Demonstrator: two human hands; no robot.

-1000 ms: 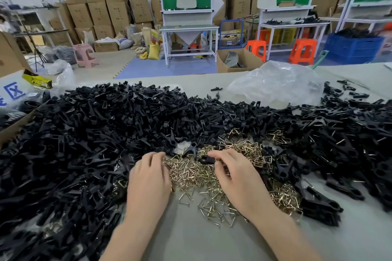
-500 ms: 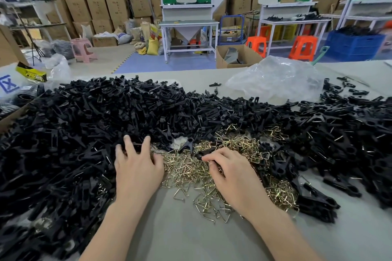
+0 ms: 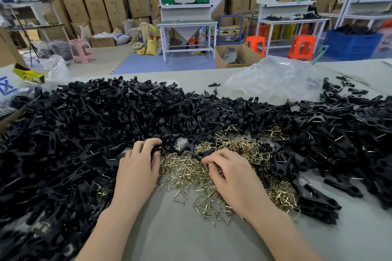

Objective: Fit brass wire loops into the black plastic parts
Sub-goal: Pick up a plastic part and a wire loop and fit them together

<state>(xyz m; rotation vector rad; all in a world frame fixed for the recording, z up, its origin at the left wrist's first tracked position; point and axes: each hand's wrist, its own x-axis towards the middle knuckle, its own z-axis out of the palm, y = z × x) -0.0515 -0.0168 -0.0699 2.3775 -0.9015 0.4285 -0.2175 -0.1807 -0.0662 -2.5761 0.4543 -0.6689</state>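
Observation:
A huge heap of black plastic parts (image 3: 89, 125) covers the table from left to right. A pile of brass wire loops (image 3: 191, 171) lies in the middle, just in front of the heap. My left hand (image 3: 137, 167) is at the heap's near edge, with fingers and thumb curled round a black plastic part (image 3: 158, 148). My right hand (image 3: 231, 176) rests on the loop pile with its fingers curled down into the loops. Its fingertips and thumb are hidden, so I cannot see whether it pinches a loop. More loops (image 3: 282, 195) lie to the right of this hand.
A crumpled clear plastic bag (image 3: 273, 78) lies at the table's far side. Bare grey table top (image 3: 176, 235) shows between my forearms. A cardboard box edge (image 3: 12, 114) stands at the far left. Shelves, stools and stacked cartons fill the room beyond.
My left hand moved right from the heap top toward the loops, and its spread fingers curled round a black part. My right hand stayed on the loop pile.

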